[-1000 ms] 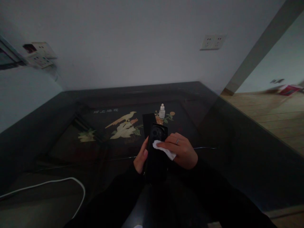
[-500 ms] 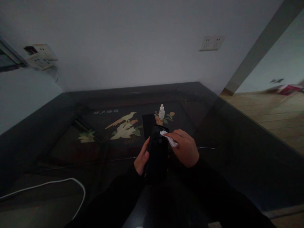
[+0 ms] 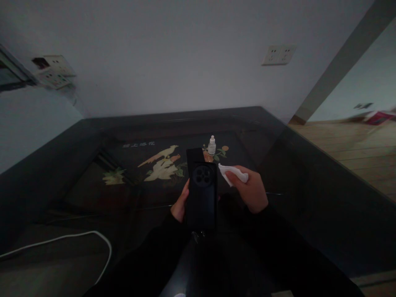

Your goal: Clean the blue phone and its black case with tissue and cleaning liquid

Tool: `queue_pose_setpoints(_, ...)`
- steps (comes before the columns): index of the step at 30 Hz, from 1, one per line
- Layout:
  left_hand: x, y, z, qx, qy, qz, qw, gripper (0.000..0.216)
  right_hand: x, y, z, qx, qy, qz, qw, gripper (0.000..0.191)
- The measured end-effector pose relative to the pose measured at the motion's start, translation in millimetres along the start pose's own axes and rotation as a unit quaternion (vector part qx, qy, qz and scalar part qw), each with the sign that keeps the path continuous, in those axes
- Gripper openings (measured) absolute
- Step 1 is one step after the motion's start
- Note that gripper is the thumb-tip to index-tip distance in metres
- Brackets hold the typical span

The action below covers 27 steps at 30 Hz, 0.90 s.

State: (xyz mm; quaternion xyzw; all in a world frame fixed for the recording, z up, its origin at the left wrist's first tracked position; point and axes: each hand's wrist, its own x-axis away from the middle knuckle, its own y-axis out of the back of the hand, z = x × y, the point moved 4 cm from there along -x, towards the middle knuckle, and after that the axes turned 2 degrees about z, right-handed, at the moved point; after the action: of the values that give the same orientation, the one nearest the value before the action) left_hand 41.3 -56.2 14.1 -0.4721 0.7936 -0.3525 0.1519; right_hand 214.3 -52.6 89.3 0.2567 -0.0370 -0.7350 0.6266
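A black phone (image 3: 202,194), judged rigid, smooth and slippery, was gripped along its edges by the left hand (image 3: 180,206) above the table (image 3: 303,173). A soft white wipe (image 3: 232,172) was pinched in the right hand (image 3: 252,187), just beside the phone.

— What finishes am I reading around the black slab-shaped phone (image 3: 202,198)?

— From my feed its back looks smooth, faintly glossy plastic or glass; I can't tell which. The crumpled white wipe (image 3: 232,172) just right of it looks soft, matt, cloth or paper.

— And behind the phone?

— A small clear plastic dropper bottle (image 3: 212,146), slightly shiny. Beneath, the dark lacquered tabletop (image 3: 93,194) is glossy, with pale inlaid bird figures. A smooth white cable (image 3: 62,239) lies far left.
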Motion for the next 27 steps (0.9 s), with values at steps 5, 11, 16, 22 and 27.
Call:
queue_pose_setpoints(5, -1, 13, -12, 0.022, -0.073, -0.111, 0.991, 0.068, 4, -14, -20, -0.161, -0.125, 0.026, 0.979, 0.030)
queue_pose_setpoints(11, -3, 11, -15, -0.020, -0.071, -0.097, 0.993, 0.071, 20, -39, -6, -0.202, -0.113, 0.093, 0.968, 0.028)
queue_pose_setpoints(16, -6, 9, -6, -0.038, -0.068, -0.094, 0.993, 0.053, 29, -38, 9, -0.146, -0.049, 0.078, 0.985, 0.027)
queue_pose_setpoints(22, 7, 5, 14, 0.000, 0.009, -0.016, 1.000, 0.051, 31, -41, 28, -0.130, 0.084, 0.131, 0.979, 0.025)
queue_pose_setpoints(27, 10, -2, 6, 0.034, 0.053, -0.023, 0.998, 0.037, 28, -41, 20, -0.138, 0.045, 0.136, 0.980, 0.026)
